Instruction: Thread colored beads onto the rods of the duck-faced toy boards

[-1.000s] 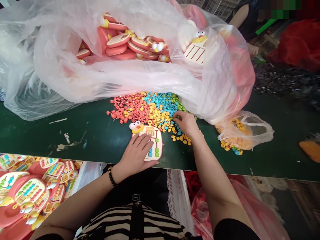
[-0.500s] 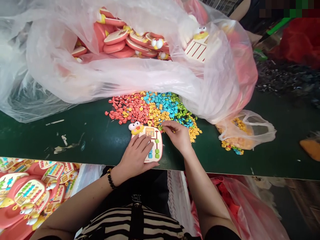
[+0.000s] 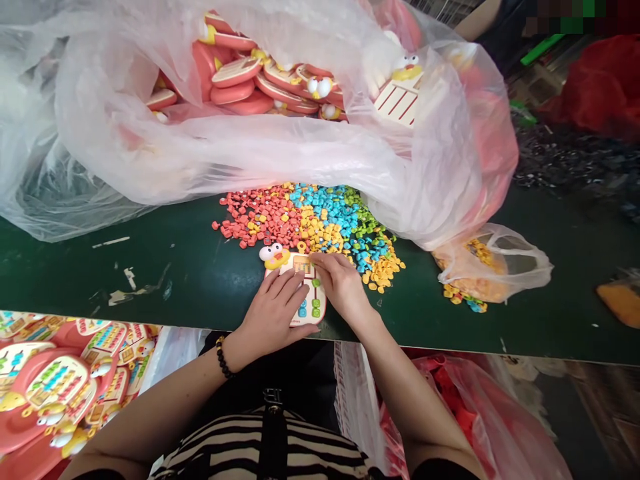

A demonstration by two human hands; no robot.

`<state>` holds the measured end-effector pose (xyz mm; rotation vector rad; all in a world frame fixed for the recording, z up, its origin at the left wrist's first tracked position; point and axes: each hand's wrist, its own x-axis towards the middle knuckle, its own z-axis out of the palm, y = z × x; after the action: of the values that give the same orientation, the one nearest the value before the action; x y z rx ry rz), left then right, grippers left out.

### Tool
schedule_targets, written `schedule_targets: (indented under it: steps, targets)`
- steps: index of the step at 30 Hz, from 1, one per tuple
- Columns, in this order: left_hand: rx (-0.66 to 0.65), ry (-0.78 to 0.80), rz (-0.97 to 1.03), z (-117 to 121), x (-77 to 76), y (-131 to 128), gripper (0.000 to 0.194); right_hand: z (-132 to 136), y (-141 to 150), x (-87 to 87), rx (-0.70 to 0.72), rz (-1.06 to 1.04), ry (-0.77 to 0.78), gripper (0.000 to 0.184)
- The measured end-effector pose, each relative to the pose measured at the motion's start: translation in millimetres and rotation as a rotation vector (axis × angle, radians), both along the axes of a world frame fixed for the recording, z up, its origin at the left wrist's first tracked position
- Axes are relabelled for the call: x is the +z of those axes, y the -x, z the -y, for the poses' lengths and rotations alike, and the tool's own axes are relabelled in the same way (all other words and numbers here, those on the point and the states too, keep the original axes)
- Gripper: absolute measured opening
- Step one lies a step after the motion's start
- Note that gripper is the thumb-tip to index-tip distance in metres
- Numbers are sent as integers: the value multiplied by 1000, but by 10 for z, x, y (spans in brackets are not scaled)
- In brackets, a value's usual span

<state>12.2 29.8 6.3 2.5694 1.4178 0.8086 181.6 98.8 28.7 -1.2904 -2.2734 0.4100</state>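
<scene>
Stretching across the room, one dark green table (image 3: pixel 175 267) is carrying most of the things, its surface showing pale scraps and scuffs at the left. One large translucent bag (image 3: pixel 250 157) is sprawling over the far side, holding more red-rimmed boards than can be counted. Many toy boards (image 3: pixel 55 387) are lying piled at the lower left, below table level, while one reddish bag (image 3: pixel 515 400) is bulging at the lower right. One other person's arm (image 3: pixel 480 20) is showing at the upper right, near one red bundle (image 3: pixel 600 87).

Two bare hands are working at the near edge. The left hand (image 3: pixel 277 307) is spreading its grip, unclenched, flat over one cream toy board (image 3: pixel 309 293) with two bulging eyes. The right hand (image 3: pixel 345 287) is bringing its grip to the board's upper right; whether it is clasping a piece, one cannot tell.

One small handled bag (image 3: pixel 523 263) is resting to the right. One beaded bracelet (image 3: pixel 223 357) is circling the left wrist. Uncountable small pieces (image 3: pixel 320 227) in four colours are lying heaped just beyond the board; three green and two blue are showing on it.
</scene>
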Motion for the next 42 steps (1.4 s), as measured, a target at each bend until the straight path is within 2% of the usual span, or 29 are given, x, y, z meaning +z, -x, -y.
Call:
schedule_targets:
  steps: [4,6,10,14,17,20,25,27,29,32,37,39,42]
  targets:
    - [-1,11,4,2,-5,8,59,271,-156,50,17,-148,79,26]
    - [0,20,4,4,-4,13,58,374,-312,86,-65,-164,32,24]
    - [-14,27,6,7,9,20,56,378,-649,72,-387,-39,-218,17]
    - [-10,9,-3,11,18,14,56,261,-771,-43,-351,142,-163,20]
    - [-2,10,-1,10,14,5,56,225,-717,-76,-349,122,-123,20]
    - [-3,21,-11,15,7,5,57,258,-597,-24,-366,-111,-34,20]
    - [-22,43,-13,87,20,58,54,317,-322,53,-307,-692,470,25]
    - [-30,56,-4,129,33,94,54,299,-228,35,-262,-805,647,27]
    - [-34,55,5,160,44,126,55,268,-164,4,-250,-869,744,30]
    - [-41,49,7,176,48,151,55,228,-116,-38,-267,-905,771,31]
    - [-33,43,12,164,34,156,57,202,-95,-66,-250,-841,766,29]
    - [-37,49,12,162,26,160,57,203,-85,-68,-245,-778,707,27]
    - [-42,56,16,163,14,167,58,215,-54,-72,-246,-647,525,21]
